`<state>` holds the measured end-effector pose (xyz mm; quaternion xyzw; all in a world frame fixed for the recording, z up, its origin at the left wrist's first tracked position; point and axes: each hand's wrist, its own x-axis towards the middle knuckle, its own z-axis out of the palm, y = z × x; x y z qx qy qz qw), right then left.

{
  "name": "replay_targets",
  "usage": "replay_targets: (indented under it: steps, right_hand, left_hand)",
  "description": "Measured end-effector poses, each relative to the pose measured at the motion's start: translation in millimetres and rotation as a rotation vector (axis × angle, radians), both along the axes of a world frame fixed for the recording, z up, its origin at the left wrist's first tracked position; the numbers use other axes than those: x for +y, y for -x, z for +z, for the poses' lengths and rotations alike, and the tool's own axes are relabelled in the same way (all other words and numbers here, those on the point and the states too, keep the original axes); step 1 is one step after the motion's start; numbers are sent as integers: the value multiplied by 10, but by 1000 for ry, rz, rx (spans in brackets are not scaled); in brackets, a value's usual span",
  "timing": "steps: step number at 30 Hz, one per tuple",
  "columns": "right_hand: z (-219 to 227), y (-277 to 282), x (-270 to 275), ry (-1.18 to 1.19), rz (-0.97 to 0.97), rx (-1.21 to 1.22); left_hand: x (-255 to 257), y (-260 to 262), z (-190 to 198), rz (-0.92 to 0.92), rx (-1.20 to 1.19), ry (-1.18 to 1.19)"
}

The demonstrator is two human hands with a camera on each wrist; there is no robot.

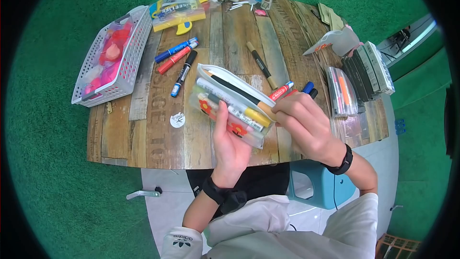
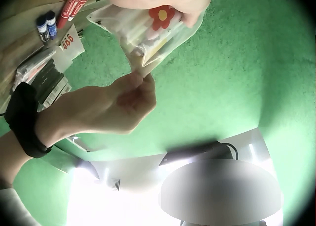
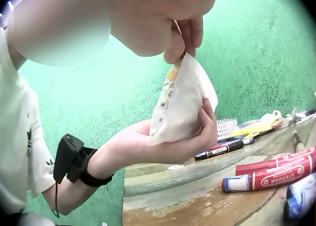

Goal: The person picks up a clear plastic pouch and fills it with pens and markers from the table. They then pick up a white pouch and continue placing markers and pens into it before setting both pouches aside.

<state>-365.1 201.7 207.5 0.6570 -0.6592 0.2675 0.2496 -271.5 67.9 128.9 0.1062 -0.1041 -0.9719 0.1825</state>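
Note:
A clear pencil case (image 1: 225,115) with red flowers and a white top edge is held above the table by my left hand (image 1: 232,151). Its mouth gapes along the top, with several pens and a yellow-barrelled marker (image 1: 257,116) inside. My right hand (image 1: 306,127) pinches the right end corner of the case. In the left wrist view, the thumb and fingers of the right hand (image 2: 118,105) draw that corner to a point. From the right wrist view, the left hand (image 3: 173,144) cups the case (image 3: 182,102) from below, round pen ends showing at its opening.
Loose markers lie about the case, among them a black one (image 1: 184,73), a red one (image 1: 177,58) and a brown one (image 1: 261,65). A white basket (image 1: 136,43) stands at the left. Boxes (image 1: 369,72) and a clear pen pouch (image 1: 341,91) sit at the right edge.

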Motion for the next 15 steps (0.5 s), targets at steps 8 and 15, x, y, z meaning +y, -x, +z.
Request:
replay_targets:
  steps: [8,15]
  right_hand:
    - [13,0,26,-99,2,56]
    - [-18,78,50,-143,54,-86]
  left_hand:
    - [8,26,-52,-43,-18,0]
    - [-24,35,-120,-57,-41,11]
